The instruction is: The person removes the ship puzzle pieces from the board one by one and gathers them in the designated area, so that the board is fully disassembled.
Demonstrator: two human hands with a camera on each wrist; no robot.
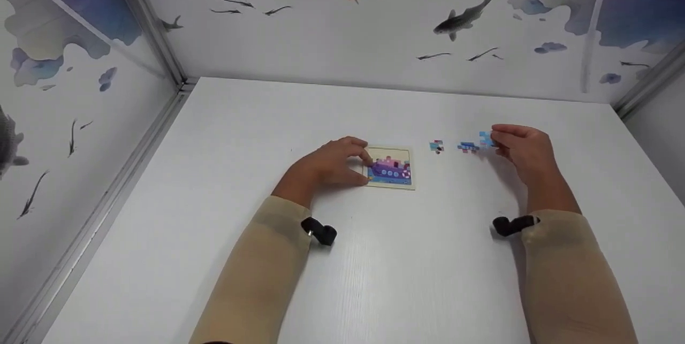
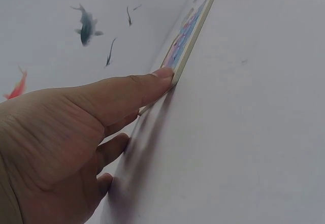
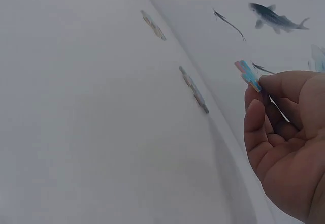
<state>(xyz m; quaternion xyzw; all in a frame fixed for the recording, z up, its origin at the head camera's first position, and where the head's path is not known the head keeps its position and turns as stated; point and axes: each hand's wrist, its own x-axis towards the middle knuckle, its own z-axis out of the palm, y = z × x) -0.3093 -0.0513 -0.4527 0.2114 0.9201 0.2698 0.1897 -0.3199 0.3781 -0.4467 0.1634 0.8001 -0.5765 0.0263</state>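
A small jigsaw board with a pale frame and a purple ship picture lies on the table. My left hand holds it at its left side, the thumb at the near left corner and curled fingers over the left edge. In the left wrist view, the thumb tip touches the edge of the board. Between thumb and fingertips, my right hand pinches a light-blue puzzle piece, raised over the table in the right wrist view. Close by lies a dark-blue puzzle piece.
Another puzzle piece lies between the board and the dark-blue one. Behind the white table stands a white wall printed with fish. A second panel rises along the left side.
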